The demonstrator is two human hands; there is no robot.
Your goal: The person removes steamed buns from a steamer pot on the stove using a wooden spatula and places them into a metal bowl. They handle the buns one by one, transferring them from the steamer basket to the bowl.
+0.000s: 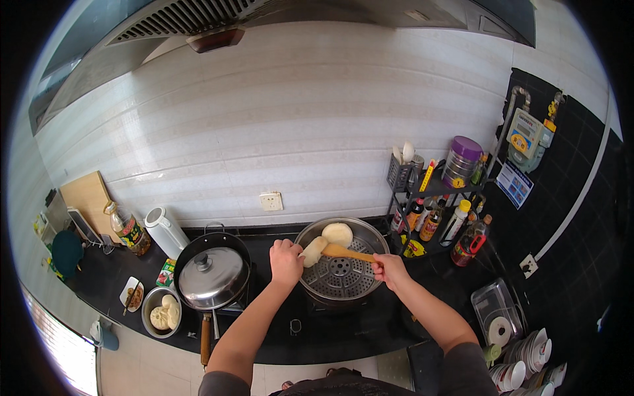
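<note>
A metal steamer pot (384, 247) with a perforated steaming plate (339, 279) stands on the stove before me. One pale round bun (338, 234) lies at the back of the plate. Another bun (314, 252) is tilted at the pot's left side, with the fingers of my left hand (287, 261) on its left edge. My right hand (391, 269) grips the handle of a wooden spatula (346, 252). The spatula's blade reaches left against that tilted bun. How much of the blade lies under the bun is hidden.
A lidded wok (214, 277) sits left of the pot, its wooden handle (205, 339) jutting over the counter's front edge. Further left stand a metal bowl (161, 331) with several buns and a white dish (131, 294). At right is a black rack (431, 187) with bottles.
</note>
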